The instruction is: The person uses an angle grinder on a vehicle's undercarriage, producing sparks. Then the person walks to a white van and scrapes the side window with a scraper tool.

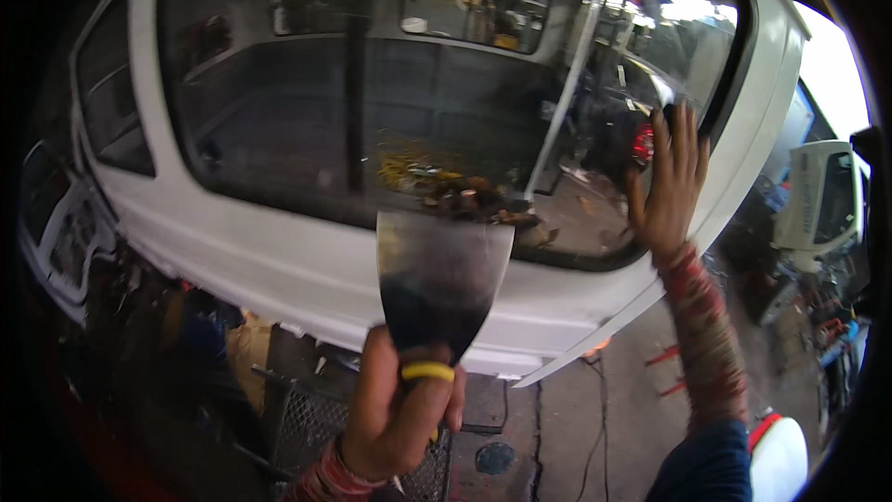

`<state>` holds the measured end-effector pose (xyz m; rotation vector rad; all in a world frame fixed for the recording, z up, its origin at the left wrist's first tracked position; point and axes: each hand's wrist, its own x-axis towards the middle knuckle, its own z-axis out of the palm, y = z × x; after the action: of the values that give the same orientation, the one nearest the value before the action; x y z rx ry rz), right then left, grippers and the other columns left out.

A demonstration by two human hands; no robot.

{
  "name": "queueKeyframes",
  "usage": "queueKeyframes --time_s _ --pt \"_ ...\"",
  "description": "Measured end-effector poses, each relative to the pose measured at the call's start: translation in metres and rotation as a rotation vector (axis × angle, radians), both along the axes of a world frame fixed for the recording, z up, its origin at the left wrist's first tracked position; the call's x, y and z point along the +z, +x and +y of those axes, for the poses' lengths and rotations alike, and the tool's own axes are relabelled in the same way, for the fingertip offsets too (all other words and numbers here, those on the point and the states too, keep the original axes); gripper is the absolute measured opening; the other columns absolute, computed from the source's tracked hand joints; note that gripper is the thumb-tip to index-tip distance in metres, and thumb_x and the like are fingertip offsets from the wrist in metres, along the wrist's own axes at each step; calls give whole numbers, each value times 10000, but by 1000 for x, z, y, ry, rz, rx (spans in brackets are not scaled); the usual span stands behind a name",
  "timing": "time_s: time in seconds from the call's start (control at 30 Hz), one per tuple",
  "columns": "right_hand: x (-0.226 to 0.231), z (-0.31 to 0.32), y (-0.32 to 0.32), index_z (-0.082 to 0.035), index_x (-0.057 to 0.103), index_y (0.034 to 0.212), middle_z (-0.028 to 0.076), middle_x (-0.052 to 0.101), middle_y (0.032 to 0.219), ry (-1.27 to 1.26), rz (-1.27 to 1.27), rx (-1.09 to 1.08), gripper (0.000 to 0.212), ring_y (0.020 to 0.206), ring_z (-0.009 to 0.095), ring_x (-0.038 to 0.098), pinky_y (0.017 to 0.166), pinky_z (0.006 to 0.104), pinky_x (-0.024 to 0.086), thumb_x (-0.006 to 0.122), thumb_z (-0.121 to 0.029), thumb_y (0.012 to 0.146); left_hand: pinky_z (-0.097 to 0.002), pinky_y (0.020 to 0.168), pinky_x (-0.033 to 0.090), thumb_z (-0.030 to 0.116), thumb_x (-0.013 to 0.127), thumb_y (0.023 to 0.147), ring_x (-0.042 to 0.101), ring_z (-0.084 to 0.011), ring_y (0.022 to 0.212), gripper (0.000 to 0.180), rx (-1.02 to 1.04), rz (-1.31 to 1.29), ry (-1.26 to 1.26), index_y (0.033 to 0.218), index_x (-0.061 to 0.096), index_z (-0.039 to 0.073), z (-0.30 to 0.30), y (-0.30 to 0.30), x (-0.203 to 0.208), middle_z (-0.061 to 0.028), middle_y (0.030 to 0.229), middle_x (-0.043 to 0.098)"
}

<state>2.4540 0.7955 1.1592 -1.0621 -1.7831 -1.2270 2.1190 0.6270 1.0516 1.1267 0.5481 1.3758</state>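
**A:** Your left hand (395,409) is what I see first. What has it got?

**B:** It is wrapped tight around the handle of a wide putty knife (439,284). A yellow band (427,371) shows on the handle between your fingers. The blade points up, its flat face toward you, and its top edge sits against the lower rim of the rear window (418,102) of the white vehicle (279,260).

**A:** Anything on the blade?

**B:** A heap of brown and yellowish scraps (465,195) lies along its top edge, just at the glass.

**A:** And your right hand (667,188)?

**B:** Spread flat, fingers up, palm pressed on the glass near the window's right edge, holding nothing. Its striped sleeve (704,335) runs down toward the lower right.

**A:** What lies below?

**B:** A metal mesh grate (311,423) sits on the ground just left of your left wrist, and another white vehicle (822,195) stands off at the far right.
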Motion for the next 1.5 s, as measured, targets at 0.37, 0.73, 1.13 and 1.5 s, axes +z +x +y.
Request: queueKeyframes --time_s 0.37,0.73,1.13,1.5 --pt "-25 -3 28 -232 516 1476 177 373 1585 -183 -15 -297 618 1515 437 241 1204 653 31 623 -415 895 -240 585 470 199 527 1056 572 -99 684 227 -162 451 -62 1178 501 10 24 -36 110 -57 899 620" --pt "83 -97 -105 17 652 1194 191 705 1171 -787 1157 137 327 1125 351 667 991 411 495 680 -97 889 -275 635 555 146 447 1069 635 -132 740 445 -181 370 -155 1439 267 -24 31 -24 249 -139 1072 585" --pt "233 -72 -179 34 381 1515 317 409 1519 -1156 1359 708 729 1333 365 538 1045 423 470 751 -137 910 -217 579 480 169 480 1060 578 -65 704 603 -179 297 -51 1588 211 54 85 -26 304 -86 1055 622" --pt "219 -32 -275 40 353 1530 300 271 1608 -626 978 223 722 1488 468 281 1195 488 258 678 -146 913 -235 553 457 81 477 1002 576 -81 691 611 -611 86 -133 1586 300 55 178 -93 311 -67 1097 609"
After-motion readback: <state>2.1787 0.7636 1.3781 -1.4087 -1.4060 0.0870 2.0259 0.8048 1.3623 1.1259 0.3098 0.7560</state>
